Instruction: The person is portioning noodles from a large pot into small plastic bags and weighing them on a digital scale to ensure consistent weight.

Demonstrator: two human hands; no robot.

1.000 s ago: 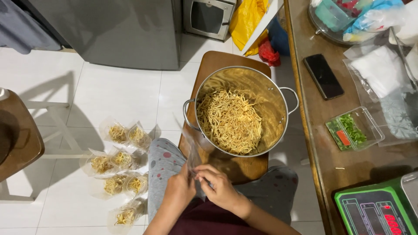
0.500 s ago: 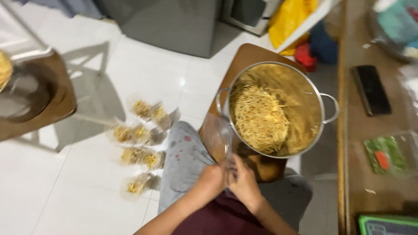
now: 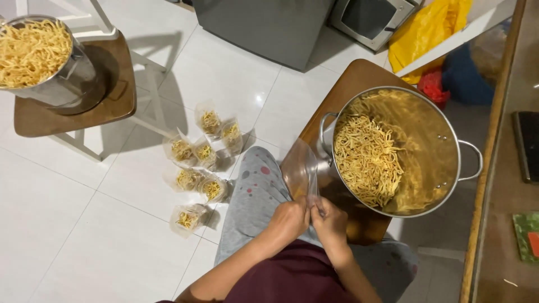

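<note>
While both hands meet over the lap, the left hand [image 3: 287,220] and right hand [image 3: 330,220] pinch the bottom of a clear plastic bag [image 3: 300,175] with fingers pressed together. It stands up at the wooden stool's [image 3: 348,84] near edge, touching the big steel pot of fried noodles [image 3: 393,150].

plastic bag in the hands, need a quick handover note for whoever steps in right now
Left hand and right hand both pinch the bottom edge of an empty clear plastic bag, held upright over the lap.
The big steel pot of fried noodles sits on the wooden stool just ahead, partly full.
Done: seven filled small bags stand on the floor tiles to the left.
Left: this bag holds nothing yet. A second pot of noodles waits on the far stool.
</note>
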